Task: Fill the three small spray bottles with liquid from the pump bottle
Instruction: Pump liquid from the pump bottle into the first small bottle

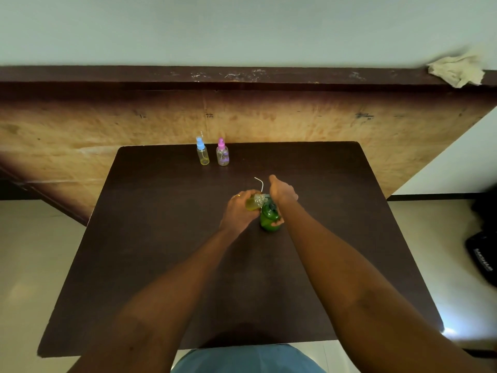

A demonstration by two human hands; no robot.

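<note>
Mid-table, the left hand (238, 211) grips a tilted third bottle (255, 202) at the green pump bottle (269, 217), where the right hand (282, 193) presses the pump. Far off, the blue-capped bottle (202, 153) holds yellow liquid; the pink-capped bottle (222, 154) looks nearly empty (hard to tell), so filling remains.

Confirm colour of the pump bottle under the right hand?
Green pump bottle, translucent; seen only in the head view.

Two spray bottles (212, 153) stand near the table (161, 238)'s far edge; its near half lies open.
</note>
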